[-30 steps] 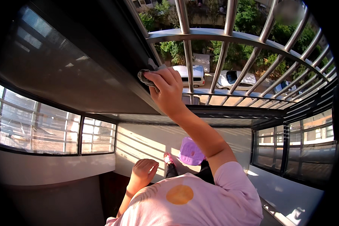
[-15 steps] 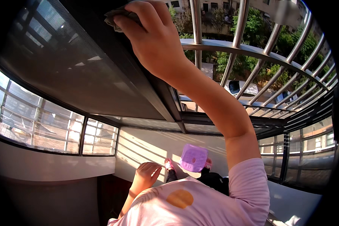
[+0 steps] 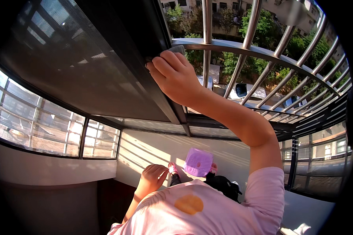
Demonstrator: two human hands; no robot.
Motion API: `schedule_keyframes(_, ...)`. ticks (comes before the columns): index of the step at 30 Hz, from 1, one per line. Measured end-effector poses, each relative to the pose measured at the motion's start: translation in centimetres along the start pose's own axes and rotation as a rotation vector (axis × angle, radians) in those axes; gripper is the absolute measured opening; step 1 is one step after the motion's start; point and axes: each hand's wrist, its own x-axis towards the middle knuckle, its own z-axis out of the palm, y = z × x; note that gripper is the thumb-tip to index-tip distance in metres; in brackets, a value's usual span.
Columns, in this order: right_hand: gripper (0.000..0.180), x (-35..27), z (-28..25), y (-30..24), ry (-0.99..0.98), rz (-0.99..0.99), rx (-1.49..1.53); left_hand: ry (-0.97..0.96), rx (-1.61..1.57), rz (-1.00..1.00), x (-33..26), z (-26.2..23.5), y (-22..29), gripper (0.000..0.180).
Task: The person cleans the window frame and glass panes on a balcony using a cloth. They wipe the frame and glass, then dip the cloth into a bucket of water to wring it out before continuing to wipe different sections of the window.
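My right hand (image 3: 175, 76) is closed around a crumpled grey cloth (image 3: 179, 49) and presses it to the dark window frame (image 3: 123, 51). Only small edges of the cloth show past my knuckles and fingertips; the rest is hidden. Lower down, my left hand (image 3: 151, 179) hangs beside my pink shirt. Its fingers are loosely bent, with the thumb a little apart, and I see nothing in it.
A dark screened window panel (image 3: 86, 82) spans the left. Metal security bars (image 3: 239, 68) curve outside on the right, with trees and parked cars far below. On the floor a purple plastic stool (image 3: 198, 158) stands between my pink-shod feet.
My right hand has slid the cloth down along the window frame, toward me and slightly right, with the elbow shifting right. The left hand has hardly moved.
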Motion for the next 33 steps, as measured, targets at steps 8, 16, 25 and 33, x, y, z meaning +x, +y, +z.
schedule_keyframes(8,0.029,-11.1,4.0,-6.6,0.03,0.503,0.16,-0.046,0.015,0.004,0.4,0.2,-0.7,0.008)
schedule_keyframes(16,0.035,-17.8,7.8,-10.8,0.188,0.905,0.357,-0.057,0.045,-0.024,-0.2,0.3,-1.4,0.007)
schedule_keyframes(25,0.028,-30.1,12.9,-15.2,0.127,1.33,0.45,-0.122,0.069,-0.086,-0.8,0.0,-2.8,0.007)
schedule_keyframes(33,0.023,-36.0,16.9,-17.3,0.084,1.885,0.421,-0.168,0.063,-0.142,-0.4,-0.2,-3.0,0.006)
